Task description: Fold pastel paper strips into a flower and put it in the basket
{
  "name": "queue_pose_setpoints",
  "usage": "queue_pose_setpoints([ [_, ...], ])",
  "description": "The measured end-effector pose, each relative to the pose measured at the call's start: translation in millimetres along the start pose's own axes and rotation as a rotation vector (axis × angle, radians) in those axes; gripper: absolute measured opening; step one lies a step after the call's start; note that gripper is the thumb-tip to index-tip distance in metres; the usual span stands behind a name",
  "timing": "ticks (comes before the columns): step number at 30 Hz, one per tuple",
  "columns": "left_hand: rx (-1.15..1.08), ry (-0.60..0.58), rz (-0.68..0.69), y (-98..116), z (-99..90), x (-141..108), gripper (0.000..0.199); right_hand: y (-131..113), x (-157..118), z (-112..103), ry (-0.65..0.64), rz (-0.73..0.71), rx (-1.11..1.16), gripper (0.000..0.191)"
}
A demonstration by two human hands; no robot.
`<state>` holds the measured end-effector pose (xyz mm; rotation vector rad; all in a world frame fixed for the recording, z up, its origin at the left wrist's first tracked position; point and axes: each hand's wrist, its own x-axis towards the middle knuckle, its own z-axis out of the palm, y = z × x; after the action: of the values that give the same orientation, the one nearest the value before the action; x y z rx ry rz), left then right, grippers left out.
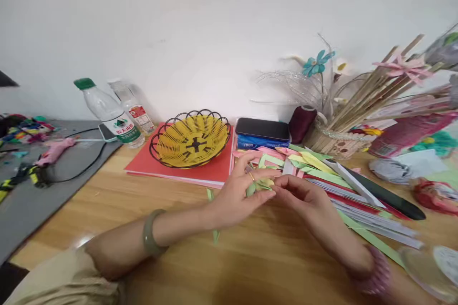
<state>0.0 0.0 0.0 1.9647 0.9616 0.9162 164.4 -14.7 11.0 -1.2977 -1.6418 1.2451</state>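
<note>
A small folded piece of green and yellow paper [260,186] is held in front of me, above the wooden table. My left hand [238,190] grips it between thumb and fingers, with a ring on one finger and a bangle at the wrist. Against the right end of the paper, the thumb and index finger of my right hand [306,199] are pinched together at its edge. My fingers hide part of the folds. Just behind both hands lies a heap of folded colored paper strips [286,157].
Flat paper strips [372,221] and a black-handled tool [390,195] lie right. A yellow woven basket [195,140] sits on red paper [143,164]. Behind are a phone [263,127], a thread spool [302,123] and a bottle [110,114]. A glue gun [53,152] lies left.
</note>
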Motion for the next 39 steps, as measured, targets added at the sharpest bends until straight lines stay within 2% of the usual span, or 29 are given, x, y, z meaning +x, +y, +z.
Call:
queue_pose_setpoints([
  [4,-0.114,-0.08,-0.045,-4.5,-0.4,4.5,0.032,4.3,4.0,-0.4,-0.036,0.029,-0.009,0.029],
  [11,-0.272,0.028,-0.111,-3.9,0.9,3.9,0.028,4.5,2.5,2.1,-0.023,0.037,0.009,0.03],
  [18,-0.322,0.047,-0.173,-1.4,0.3,6.4,0.028,3.9,1.5,1.8,-0.018,0.025,0.036,0.029],
  [24,-0.42,0.053,-0.168,2.6,-0.2,7.0,0.027,5.7,1.6,1.8,-0.014,0.01,0.014,0.029],
  [32,-0.527,0.083,-0.265,-0.3,1.1,5.7,0.028,3.7,0.0,2.4,-0.003,-0.014,-0.017,0.028],
  [39,-0.589,0.09,-0.287,0.0,2.0,6.3,0.027,5.5,-0.9,1.9,0.002,-0.011,0.0,0.026],
])
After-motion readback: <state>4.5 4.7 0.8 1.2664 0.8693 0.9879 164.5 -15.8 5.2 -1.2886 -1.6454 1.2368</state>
